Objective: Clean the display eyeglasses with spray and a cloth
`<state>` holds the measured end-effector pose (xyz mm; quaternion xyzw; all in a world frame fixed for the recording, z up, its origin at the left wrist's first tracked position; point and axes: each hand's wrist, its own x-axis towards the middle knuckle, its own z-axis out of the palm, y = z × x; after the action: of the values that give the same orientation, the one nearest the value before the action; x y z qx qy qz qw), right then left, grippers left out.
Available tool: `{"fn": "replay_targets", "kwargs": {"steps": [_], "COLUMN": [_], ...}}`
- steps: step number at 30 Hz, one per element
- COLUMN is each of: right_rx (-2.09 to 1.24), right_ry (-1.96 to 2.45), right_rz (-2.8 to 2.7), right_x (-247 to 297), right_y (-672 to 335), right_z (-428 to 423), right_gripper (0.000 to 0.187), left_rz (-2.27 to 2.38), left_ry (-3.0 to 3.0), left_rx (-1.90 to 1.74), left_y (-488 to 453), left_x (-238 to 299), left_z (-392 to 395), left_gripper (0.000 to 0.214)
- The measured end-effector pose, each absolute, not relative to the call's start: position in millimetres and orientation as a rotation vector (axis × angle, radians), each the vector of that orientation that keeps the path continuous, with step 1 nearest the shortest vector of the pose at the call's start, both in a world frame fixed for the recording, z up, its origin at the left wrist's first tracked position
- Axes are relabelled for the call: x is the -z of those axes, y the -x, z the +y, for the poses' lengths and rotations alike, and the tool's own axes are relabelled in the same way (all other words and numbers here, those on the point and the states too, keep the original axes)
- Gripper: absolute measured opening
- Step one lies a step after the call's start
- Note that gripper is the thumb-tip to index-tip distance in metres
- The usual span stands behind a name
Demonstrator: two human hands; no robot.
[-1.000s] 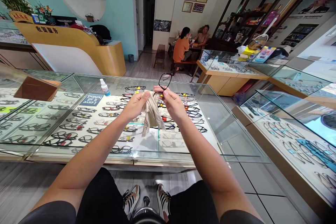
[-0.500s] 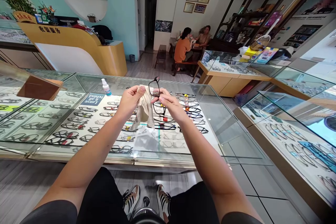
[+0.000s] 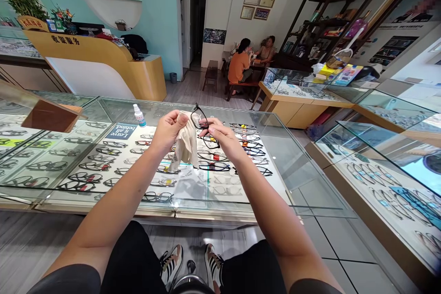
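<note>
My left hand [image 3: 169, 128] pinches a beige cleaning cloth [image 3: 186, 146] that hangs down from its fingers. My right hand [image 3: 220, 135] grips a pair of black-framed glasses [image 3: 203, 129] by the bridge area. The cloth's top edge lies against one lens of the glasses. Both hands are raised above a glass display counter [image 3: 292, 165] filled with rows of spectacle frames.
A small white spray bottle [image 3: 138, 115] stands on the counter's far left, next to a dark card. More glass cases [image 3: 386, 165] run along the right. A yellow reception desk [image 3: 103, 62] is behind. Two people sit at a table [image 3: 251, 59] in the back.
The glasses have been turned and brought left from above my right hand to against the cloth. Both hands shifted slightly left and closer together.
</note>
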<state>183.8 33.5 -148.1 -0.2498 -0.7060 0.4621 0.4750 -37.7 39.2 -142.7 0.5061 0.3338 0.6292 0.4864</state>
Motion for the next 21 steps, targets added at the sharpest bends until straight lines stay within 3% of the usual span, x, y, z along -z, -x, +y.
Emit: {"fn": "replay_targets", "kwargs": {"steps": [6, 21], "right_rx": [-1.057, -0.897], "right_ry": [0.643, 0.689], "right_rz": [-1.746, -1.802], "right_x": [143.1, 142.9], "right_y": [-185.2, -187.1], "right_z": [31.0, 30.3], "right_gripper": [0.051, 0.057], "left_rz": [0.832, 0.789], "left_ry": [-1.223, -1.106], "left_rx": [-1.487, -1.521], "left_y": [37.8, 45.2], "left_x": [135.9, 138.0], "left_z": [36.4, 43.4], "left_gripper": [0.077, 0.063]}}
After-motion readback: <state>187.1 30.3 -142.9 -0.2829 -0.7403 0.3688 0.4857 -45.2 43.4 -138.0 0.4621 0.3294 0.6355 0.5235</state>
